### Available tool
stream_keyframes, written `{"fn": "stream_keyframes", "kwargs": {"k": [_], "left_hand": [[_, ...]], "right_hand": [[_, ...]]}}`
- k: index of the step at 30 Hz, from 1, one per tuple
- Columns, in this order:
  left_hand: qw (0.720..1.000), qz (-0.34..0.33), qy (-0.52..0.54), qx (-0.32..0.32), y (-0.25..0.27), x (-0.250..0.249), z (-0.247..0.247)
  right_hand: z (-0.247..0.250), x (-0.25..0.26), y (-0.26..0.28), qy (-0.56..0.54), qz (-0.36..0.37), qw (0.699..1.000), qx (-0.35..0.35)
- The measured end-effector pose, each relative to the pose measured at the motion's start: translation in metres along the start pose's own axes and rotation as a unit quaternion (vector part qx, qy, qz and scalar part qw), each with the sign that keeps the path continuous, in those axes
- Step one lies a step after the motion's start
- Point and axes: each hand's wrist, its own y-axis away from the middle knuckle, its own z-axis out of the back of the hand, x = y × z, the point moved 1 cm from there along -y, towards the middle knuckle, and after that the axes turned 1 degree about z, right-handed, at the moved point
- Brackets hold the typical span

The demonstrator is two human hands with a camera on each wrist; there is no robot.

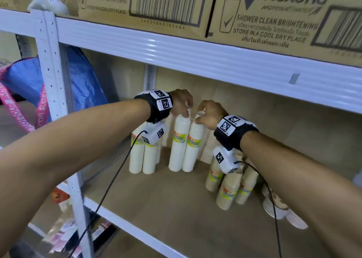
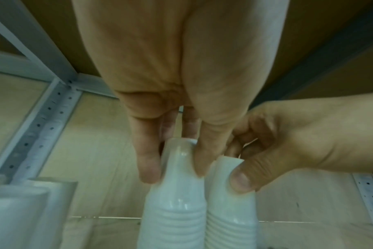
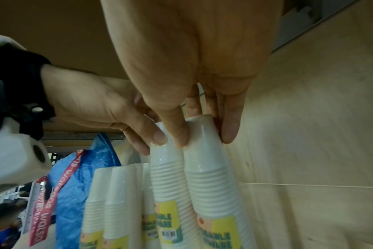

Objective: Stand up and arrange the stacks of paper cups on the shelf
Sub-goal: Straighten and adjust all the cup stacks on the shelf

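The left hand [image 1: 181,102] pinches the top of one white stack [image 1: 179,144]. The right hand [image 1: 209,113] pinches its touching neighbour [image 1: 193,148]. Both stand upright on the shelf [image 1: 156,199].

The white cup stacks [image 1: 183,146] are paper sleeved in thin clear plastic film that catches glossy highlights, the cup rims showing through as fine ridges; each carries a smooth printed yellow label [image 3: 220,230]. The brown cup stacks [image 1: 227,191] look like matt kraft paper under the same shiny wrap. The shelf board [image 1: 166,203] is pale wood with a dull, faintly grained face, and the back panel [image 3: 309,134] is light plywood. The shelf frame [image 1: 195,56] is white-painted metal, glossy and ribbed. The cartons [image 1: 176,7] above are matt corrugated cardboard. The blue bag [image 1: 84,81] is crinkled woven plastic with a pink fabric strap [image 1: 42,105]. The wristbands [image 1: 229,138] are matt black cloth.
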Motion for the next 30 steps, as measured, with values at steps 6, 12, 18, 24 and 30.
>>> {"fn": "stream_keyframes", "kwargs": {"k": [6, 12, 18, 24, 30], "left_hand": [[0.999, -0.028, -0.004, -0.034, -0.037, -0.010, -0.022], [0.998, -0.023, 0.037, -0.037, -0.064, -0.008, -0.046], [0.996, 0.004, 0.092, -0.018, -0.076, -0.005, -0.060], [0.994, 0.033, 0.103, -0.020, -0.081, -0.005, -0.062], [0.993, 0.043, 0.101, -0.033, -0.076, -0.013, -0.055]], "right_hand": [[-0.003, -0.030, -0.019, 0.007, -0.030, 0.999, -0.016], [-0.019, -0.053, -0.037, 0.005, -0.069, 0.997, -0.020], [-0.029, -0.066, -0.053, -0.008, -0.100, 0.995, 0.013], [-0.029, -0.067, -0.065, -0.021, -0.127, 0.991, 0.044], [-0.031, -0.064, -0.073, -0.055, -0.146, 0.988, -0.006]]}}
